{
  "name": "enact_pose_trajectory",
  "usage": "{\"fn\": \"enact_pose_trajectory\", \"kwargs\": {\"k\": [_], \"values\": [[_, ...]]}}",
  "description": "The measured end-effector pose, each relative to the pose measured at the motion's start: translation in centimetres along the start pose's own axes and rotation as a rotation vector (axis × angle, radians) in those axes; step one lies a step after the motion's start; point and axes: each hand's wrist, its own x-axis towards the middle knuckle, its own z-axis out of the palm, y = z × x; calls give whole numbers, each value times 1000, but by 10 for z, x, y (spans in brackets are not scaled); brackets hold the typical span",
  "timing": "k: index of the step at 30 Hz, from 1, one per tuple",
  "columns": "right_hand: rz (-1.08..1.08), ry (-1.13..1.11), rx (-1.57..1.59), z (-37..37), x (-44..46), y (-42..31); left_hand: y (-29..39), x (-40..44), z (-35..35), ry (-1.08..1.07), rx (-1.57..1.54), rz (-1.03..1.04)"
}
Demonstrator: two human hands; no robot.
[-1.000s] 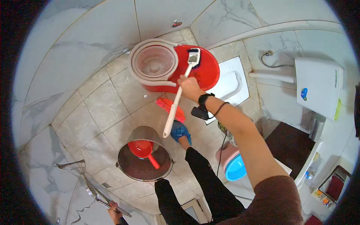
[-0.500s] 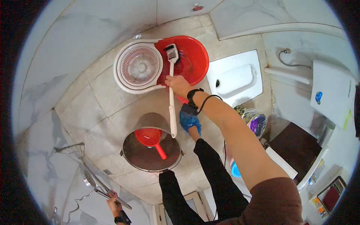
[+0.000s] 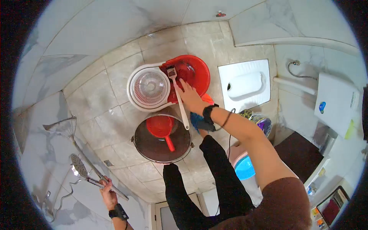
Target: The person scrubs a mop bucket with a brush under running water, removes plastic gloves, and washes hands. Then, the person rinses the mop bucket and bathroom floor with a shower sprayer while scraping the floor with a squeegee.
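My right hand (image 3: 191,99) is over the red mop bucket (image 3: 202,73), fingers spread and stretched out, beside the handle of a white scrub brush (image 3: 181,101). The brush head lies at the bucket's inner edge, next to the white spin basket (image 3: 150,89), and its handle slants out over the rim. At lower left my left hand (image 3: 109,194) is closed around a shower head's handle (image 3: 94,181) and a long grey pole with a fan-shaped head (image 3: 90,163). How the fingers divide between these two is unclear.
A metal bucket (image 3: 149,147) by my feet holds a red dipper (image 3: 159,125). A white squat toilet (image 3: 245,86) is set in the floor at right. A blue basin (image 3: 244,168) stands beside my leg. A shower hose (image 3: 62,201) curls along the left wall.
My right hand has opened from its grip on the brush handle. The brush now leans at a different slant. My left hand and shower head sit higher and further left in view; the view has shifted.
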Motion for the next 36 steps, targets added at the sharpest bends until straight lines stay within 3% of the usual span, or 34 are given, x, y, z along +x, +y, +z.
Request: {"fn": "enact_pose_trajectory", "kwargs": {"k": [3,4,8,12,13,16,17,21,24,28,31,34,35,36], "values": [[68,76,324,-5,-37,-64,4,-4,7,40,-63,-17],[113,-143,661,-41,-49,-110,17,-14,27,30,-58,10],[-163,-715,896,-53,-122,-237,35,-36,60,-71,-117,76],[-116,-809,912,-66,-158,-300,50,-58,89,-198,-271,142],[66,-858,1086,-81,-158,-311,50,-60,91,-213,-295,149],[-40,-493,859,-87,-157,-323,54,-71,103,-228,-323,174],[-127,-210,747,-90,-156,-323,54,-73,105,-224,-337,174],[-87,-338,930,-93,-141,-308,52,-73,102,-243,-374,176],[280,-822,1363,-121,-129,-322,49,-78,105,-254,-415,164],[262,-928,954,-133,-107,-338,35,-77,107,-280,-450,180],[138,-869,706,-134,-104,-341,32,-80,110,-341,-418,139],[1,-424,456,-96,-107,-333,27,-75,110,-427,-393,117],[96,-387,507,-119,-100,-333,29,-76,112,-440,-396,133],[37,-314,469,-109,-90,-314,29,-77,112,-454,-398,146]]}}
